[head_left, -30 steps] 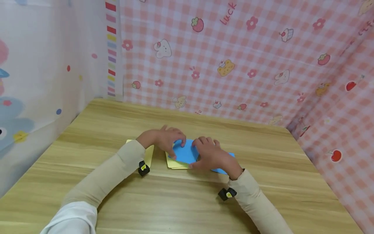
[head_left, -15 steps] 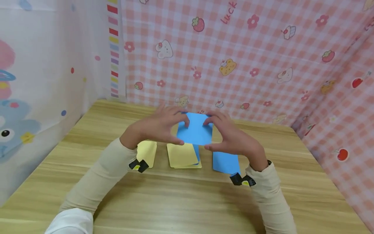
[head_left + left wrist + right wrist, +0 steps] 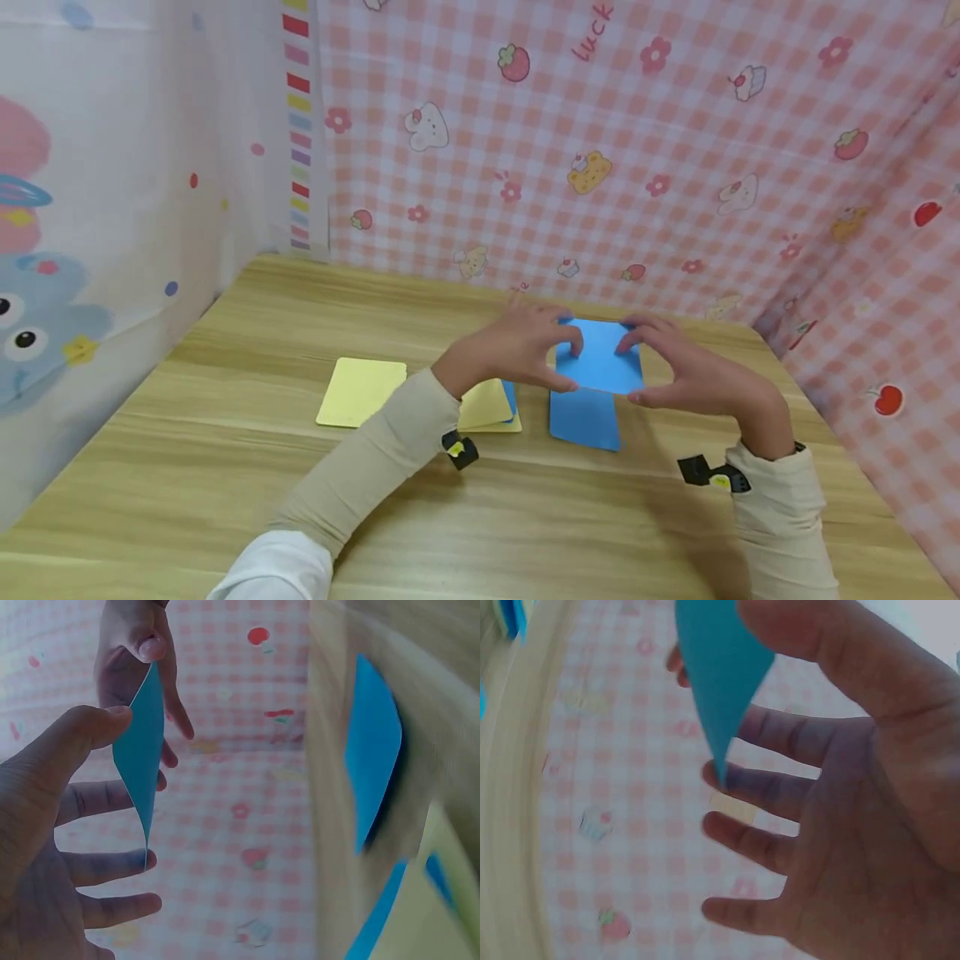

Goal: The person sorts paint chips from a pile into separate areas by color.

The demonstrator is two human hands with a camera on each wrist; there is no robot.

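Observation:
Between my two hands a blue square card [image 3: 598, 367] is held up off the table. My left hand [image 3: 517, 346] pinches its left side, thumb at the near corner and fingers at the far corner. On the opposite side my right hand [image 3: 690, 367] holds the card the same way. Seen from the left wrist, the held card [image 3: 142, 746] is nearly edge-on and slightly bowed. A second blue card [image 3: 583, 421] lies on the table just below and nearer. Left of it, partly behind my left wrist, is a loose stack of yellow and blue cards [image 3: 483, 406].
Yellow cards [image 3: 360, 390] lie at the left on the wooden table [image 3: 480, 533]. Pink checked cloth [image 3: 480, 167] hangs behind and at the right, white printed cloth [image 3: 150, 167] at the left. A small black device sits on each wrist.
Both hands lifted the blue card off the middle stack, uncovering a yellow one. They then carried it right, over beside the blue card on the table.

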